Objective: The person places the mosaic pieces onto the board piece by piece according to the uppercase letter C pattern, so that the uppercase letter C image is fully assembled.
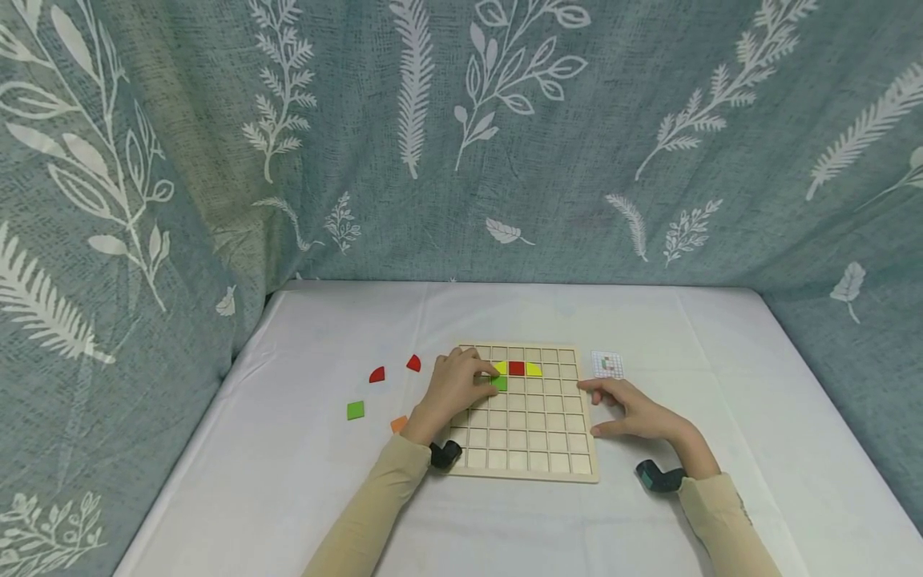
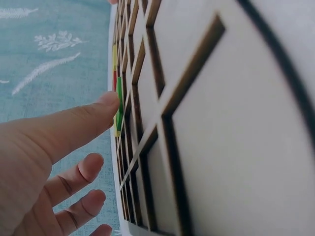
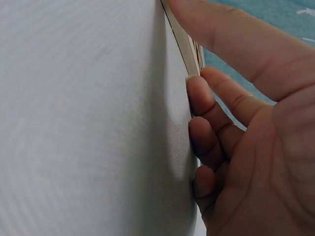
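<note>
Workpiece: one green tile (image 1: 499, 384), located at the far-left part of the gridded board (image 1: 519, 478), just nearer than the row of yellow and red. Whether it is fully seated in its cell cannot be told. It is judged light, stiff, thin and smooth, hence liable to slip if squeezed at a corner; breakage is unlikely. Take hold by two opposite edges, keeping the fingertips clear of adjacent tiles.

Left hand (image 1: 454, 381): thumb and index finger narrowed, pinching the green tile at its near and far sides; the other fingers curve loosely. Right hand (image 1: 634, 413): thumb and index finger set wide apart, tips resting at the board's right edge. The board is judged rigid and flat; hold it by its raised rim.

Count, on the board: green tile, one; red square (image 1: 517, 369), one; yellow pieces (image 1: 534, 369), two, flanking the red square, the left one partly covered.

Count, left of the board: loose green square (image 1: 356, 410), one; red wedges (image 1: 377, 375), two, farther away; orange piece (image 1: 399, 425), one visible, partly hidden by the left wrist.

Count, right of the board: printed card (image 1: 607, 363), one, beyond the right hand
</note>
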`<state>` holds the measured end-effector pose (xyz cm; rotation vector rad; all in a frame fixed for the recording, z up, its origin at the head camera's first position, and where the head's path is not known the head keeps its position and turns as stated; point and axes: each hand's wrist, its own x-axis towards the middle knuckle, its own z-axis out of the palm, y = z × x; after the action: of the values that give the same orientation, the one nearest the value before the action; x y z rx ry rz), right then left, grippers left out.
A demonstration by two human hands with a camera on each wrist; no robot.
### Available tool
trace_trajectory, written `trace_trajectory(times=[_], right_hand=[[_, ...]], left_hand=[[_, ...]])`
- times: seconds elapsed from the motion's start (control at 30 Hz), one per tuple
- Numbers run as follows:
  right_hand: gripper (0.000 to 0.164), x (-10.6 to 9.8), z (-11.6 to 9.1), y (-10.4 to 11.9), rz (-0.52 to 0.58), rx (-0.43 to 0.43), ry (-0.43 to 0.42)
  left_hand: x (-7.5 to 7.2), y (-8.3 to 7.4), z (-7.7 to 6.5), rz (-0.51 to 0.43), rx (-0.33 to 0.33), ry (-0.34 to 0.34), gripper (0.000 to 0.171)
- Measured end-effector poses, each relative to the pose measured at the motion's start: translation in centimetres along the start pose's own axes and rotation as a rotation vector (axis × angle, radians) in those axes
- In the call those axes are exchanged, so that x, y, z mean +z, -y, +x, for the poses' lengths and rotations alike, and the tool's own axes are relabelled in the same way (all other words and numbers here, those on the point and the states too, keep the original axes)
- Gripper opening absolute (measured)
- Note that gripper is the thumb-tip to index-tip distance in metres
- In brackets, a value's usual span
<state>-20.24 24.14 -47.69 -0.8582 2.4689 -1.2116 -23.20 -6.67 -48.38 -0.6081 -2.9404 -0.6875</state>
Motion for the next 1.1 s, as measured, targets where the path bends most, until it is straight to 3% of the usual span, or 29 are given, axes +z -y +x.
trace_trajectory(times=[0.23, 0.47, 0.8, 1.1], right_hand=[[0.067, 0.1, 0.1, -0.4, -0.02, -0.01, -0.002], [0.067, 0.2, 0.1, 0.2, -0.009, 0.013, -0.001], [0.071, 0.9, 0.4, -2.8, -0.025, 0.016, -0.015], [0.07, 1.0, 0.0, -2.6, -0.034, 0.029, -0.024]], left_hand=[[-0.6, 0.3, -0.7, -0.051, -0.017, -0.022, 0.021], [-1.3, 0.8, -1.7, -0.038, -0.022, -0.029, 0.02], [-2.0, 2.0, -3.3, -0.028, -0.02, -0.055, 0.022], [-2.9, 3.0, -5.0, -0.005, -0.06, -0.108, 0.022]])
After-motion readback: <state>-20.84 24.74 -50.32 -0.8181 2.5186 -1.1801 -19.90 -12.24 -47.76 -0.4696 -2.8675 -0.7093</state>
